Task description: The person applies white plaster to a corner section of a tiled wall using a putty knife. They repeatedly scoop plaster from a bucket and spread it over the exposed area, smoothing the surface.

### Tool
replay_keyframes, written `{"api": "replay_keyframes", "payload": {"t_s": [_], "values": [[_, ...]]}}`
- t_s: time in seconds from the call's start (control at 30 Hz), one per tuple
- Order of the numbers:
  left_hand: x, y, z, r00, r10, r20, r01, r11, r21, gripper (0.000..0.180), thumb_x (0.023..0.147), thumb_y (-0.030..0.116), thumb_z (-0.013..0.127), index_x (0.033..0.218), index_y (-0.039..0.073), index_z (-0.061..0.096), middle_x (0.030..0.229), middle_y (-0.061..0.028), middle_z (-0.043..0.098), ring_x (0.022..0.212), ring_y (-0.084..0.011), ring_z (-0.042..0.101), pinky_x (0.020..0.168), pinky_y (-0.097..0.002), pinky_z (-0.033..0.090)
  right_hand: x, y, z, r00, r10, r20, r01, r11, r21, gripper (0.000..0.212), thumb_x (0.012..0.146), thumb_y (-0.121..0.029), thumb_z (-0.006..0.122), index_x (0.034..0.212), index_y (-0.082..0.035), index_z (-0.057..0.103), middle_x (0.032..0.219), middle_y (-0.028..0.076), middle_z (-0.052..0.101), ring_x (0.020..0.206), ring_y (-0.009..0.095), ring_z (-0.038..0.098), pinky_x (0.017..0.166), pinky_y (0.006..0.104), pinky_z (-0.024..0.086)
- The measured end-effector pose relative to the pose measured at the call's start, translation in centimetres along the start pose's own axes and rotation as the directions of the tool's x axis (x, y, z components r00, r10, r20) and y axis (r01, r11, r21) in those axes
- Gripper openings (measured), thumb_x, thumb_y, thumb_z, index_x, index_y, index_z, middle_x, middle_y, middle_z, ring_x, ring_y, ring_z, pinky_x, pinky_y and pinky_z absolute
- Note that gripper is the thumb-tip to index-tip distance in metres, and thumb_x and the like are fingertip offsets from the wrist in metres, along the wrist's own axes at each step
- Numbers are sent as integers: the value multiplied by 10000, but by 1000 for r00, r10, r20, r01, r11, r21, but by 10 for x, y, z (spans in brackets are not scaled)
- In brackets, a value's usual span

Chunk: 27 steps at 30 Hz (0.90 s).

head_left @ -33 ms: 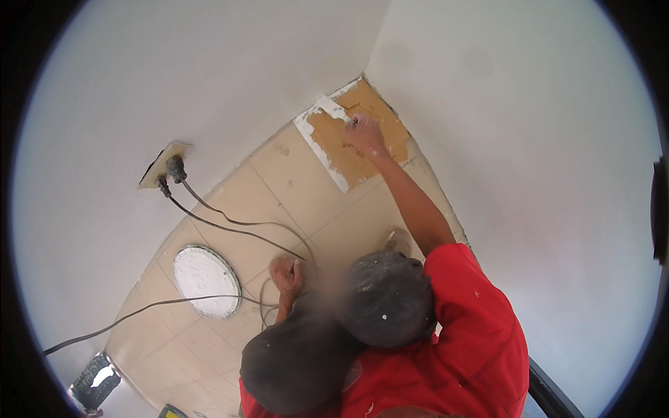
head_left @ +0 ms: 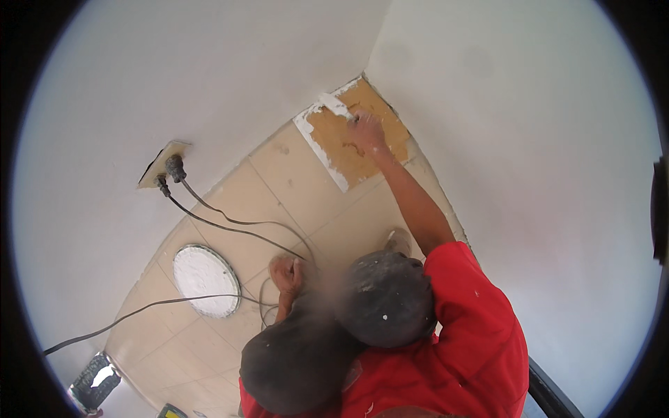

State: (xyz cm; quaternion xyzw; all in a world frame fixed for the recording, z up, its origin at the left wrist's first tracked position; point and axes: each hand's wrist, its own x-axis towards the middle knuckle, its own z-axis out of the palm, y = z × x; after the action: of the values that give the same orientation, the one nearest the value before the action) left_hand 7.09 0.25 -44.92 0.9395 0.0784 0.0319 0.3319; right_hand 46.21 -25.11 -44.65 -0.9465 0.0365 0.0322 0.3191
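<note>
My right hand [head_left: 367, 132] reaches out to the far corner, its fingers closed round a putty knife [head_left: 337, 105]. The knife's pale blade is by the white-smeared upper left edge of an orange-brown sheet [head_left: 380, 111], which lies on the floor in the corner. White paste is spread roughly along that sheet's left edges. Down by my knee, my left hand [head_left: 286, 274] is curled closed; what it holds, if anything, I cannot make out. Beside it, a loop of grey cable runs on the floor.
To the left, a round tub [head_left: 206, 280] shows a white surface, with a cable [head_left: 150, 305] crossing it. Two dark plugs [head_left: 175, 168] sit in a socket plate [head_left: 157, 161] on the left wall. Pale floor tiles [head_left: 286, 167] reach both walls. My bent knees [head_left: 388, 299] fill the lower middle.
My right hand and the putty knife have shifted very slightly up and to the right. My left hand has stayed put.
</note>
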Motion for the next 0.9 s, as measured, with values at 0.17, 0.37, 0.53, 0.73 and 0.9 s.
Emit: {"api": "replay_keyframes", "payload": {"t_s": [0.17,0.37,0.53,0.73,0.9], "values": [[14,3,19,999,39,-29,-42,994,-103,360,907,251,660,650,51,508,656,-128,516,677,-356,494,691,-468,355,42,55,-27,961,3,-276,-38,992,-122,278,890,-264,596,968,-2,651,952,268,689,919,470,656,878,554,505],[17,2,7,1000,18,-3,-19,999,-39,357,905,246,658,645,46,515,653,-139,510,681,-365,496,703,-468,359,40,41,-30,964,90,-249,-91,996,6,276,867,-263,659,895,12,649,870,258,682,862,458,659,797,529,513],[17,3,9,1000,6,24,-5,999,-35,361,907,261,659,669,36,506,671,-142,507,696,-359,490,704,-463,359,32,32,-18,966,-35,-256,56,995,78,235,863,-231,681,882,0,646,832,237,675,818,447,658,749,510,516],[15,1,9,1000,20,-7,-20,998,-52,354,904,258,662,674,34,511,669,-146,499,695,-362,490,704,-464,359,10,29,-27,979,102,-177,-79,988,131,222,897,-239,660,935,-20,647,858,225,671,834,446,655,744,528,501],[16,2,13,999,29,25,-28,999,-19,348,922,225,646,654,45,514,665,-144,496,703,-371,480,708,-470,334,20,35,-22,971,-43,-237,69,992,104,228,899,-225,664,922,1,639,830,233,655,821,436,649,730,506,497]]}}
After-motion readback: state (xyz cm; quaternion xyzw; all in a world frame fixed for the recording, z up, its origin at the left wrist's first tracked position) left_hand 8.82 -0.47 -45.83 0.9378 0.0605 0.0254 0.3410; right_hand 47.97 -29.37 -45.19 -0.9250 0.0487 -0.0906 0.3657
